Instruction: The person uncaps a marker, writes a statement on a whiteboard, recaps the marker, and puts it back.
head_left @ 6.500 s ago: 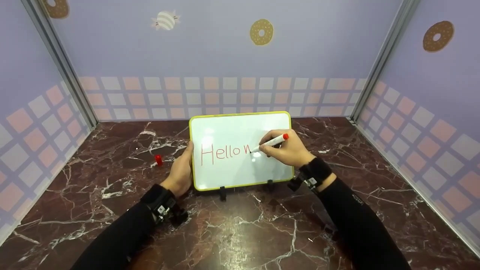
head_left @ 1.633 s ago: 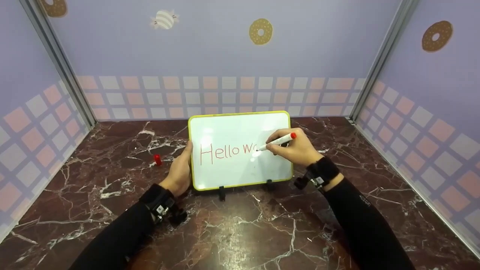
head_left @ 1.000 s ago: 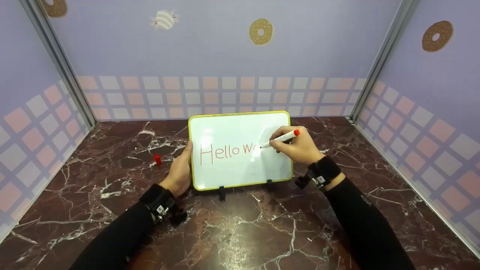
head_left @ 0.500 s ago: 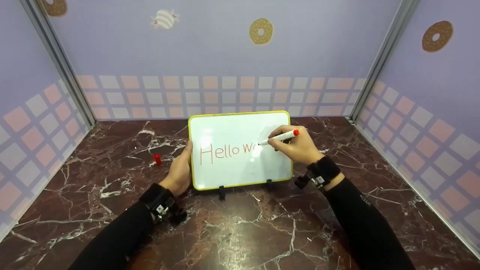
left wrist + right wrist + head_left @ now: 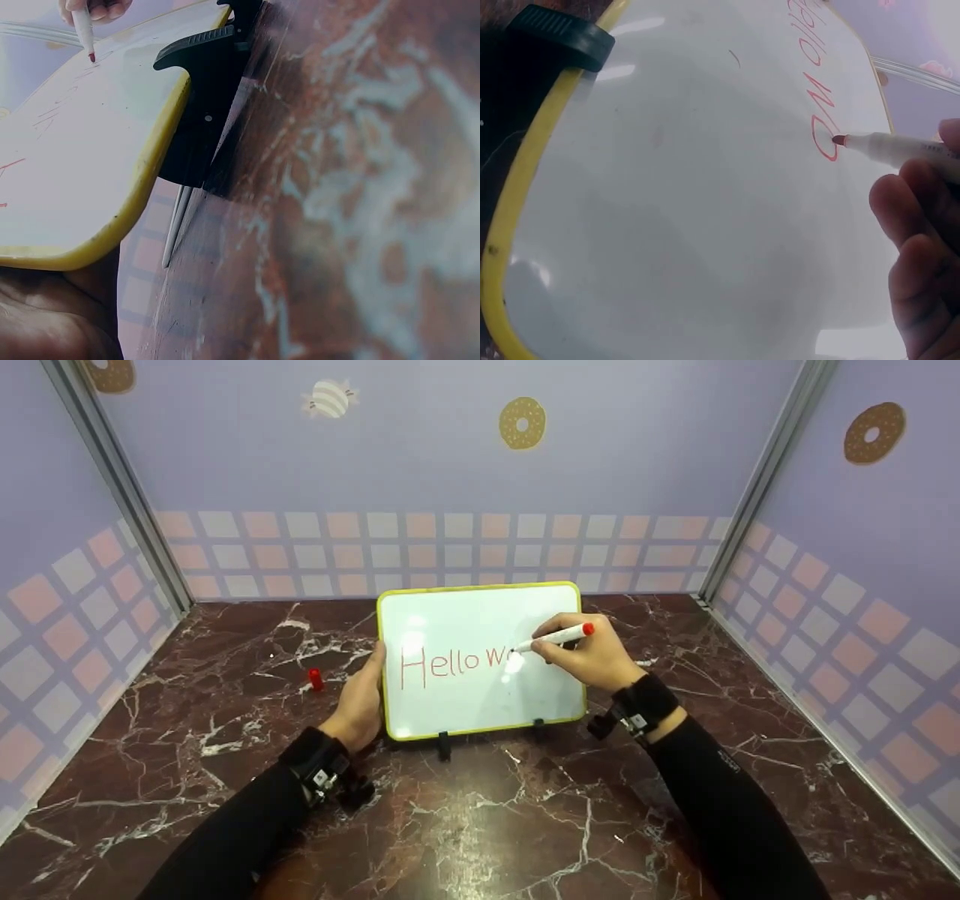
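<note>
A small whiteboard point(image 5: 450, 705) with a yellow rim stands tilted back in a black stand point(image 5: 444, 747). My left hand point(image 5: 357, 706) holds its left edge, thumb along the rim; the other fingers are hidden behind the board. Between thumb and fingers my right hand point(image 5: 592, 658) pinches a white marker point(image 5: 564, 635) with a red end, uncapped. Red writing on the board reads "Hello W" and a round letter point(image 5: 823, 139). In the right wrist view the marker's red tip point(image 5: 840, 140) meets the right side of that letter.
A red marker cap point(image 5: 315, 679) lies on the dark marbled table point(image 5: 480, 825), left of my left hand. Patterned lilac walls point(image 5: 420, 472) enclose the table at the back and both sides.
Since the oldest frame, the W has been finished and a round letter drawn after it. Lately the marker tip has shifted right, then back slightly left. My left hand keeps its place.
</note>
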`<action>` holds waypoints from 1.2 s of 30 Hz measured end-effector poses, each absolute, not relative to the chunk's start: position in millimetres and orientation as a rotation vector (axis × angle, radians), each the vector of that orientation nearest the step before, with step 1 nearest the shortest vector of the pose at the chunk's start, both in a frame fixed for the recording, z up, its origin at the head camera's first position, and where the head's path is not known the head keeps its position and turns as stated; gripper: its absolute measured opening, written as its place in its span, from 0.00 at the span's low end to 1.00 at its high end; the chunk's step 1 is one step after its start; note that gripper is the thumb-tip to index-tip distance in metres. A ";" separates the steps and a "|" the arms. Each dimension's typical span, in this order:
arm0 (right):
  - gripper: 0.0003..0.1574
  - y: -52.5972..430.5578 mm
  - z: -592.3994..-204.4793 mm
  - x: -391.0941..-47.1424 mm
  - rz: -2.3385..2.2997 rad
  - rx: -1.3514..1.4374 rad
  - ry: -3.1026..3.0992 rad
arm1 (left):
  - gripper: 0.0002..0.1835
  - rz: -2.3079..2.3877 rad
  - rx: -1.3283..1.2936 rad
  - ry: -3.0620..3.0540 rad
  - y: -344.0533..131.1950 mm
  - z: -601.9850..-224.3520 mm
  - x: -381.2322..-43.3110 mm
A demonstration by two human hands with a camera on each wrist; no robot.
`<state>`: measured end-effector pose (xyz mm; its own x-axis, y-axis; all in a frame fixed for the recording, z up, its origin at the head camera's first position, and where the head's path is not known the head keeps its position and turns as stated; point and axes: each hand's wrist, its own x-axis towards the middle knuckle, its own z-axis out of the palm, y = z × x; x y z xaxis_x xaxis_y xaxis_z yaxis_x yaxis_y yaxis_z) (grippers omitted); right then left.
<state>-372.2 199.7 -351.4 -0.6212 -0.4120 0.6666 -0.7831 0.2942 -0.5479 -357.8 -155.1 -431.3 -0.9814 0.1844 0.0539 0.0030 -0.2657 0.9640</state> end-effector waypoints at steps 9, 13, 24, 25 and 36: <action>0.04 210.0 -361.7 -388.2 1.261 1.086 -2.143 | 0.39 2.439 0.186 1.820 -152.9 -431.6 -359.1; 0.04 213.0 -361.1 -389.8 1.258 1.120 -2.123 | 0.39 2.427 0.181 1.844 -153.5 -431.9 -359.1; 0.03 215.7 -359.9 -389.7 1.227 1.139 -2.095 | 0.39 2.432 0.198 1.833 -153.3 -432.0 -359.1; 0.03 216.7 -360.6 -389.7 1.224 1.136 -2.098 | 0.39 2.431 0.205 1.835 -153.3 -432.0 -358.9; 0.04 229.9 -367.6 -389.1 1.139 1.083 -2.116 | 0.39 2.435 0.166 1.856 -153.1 -432.0 -359.8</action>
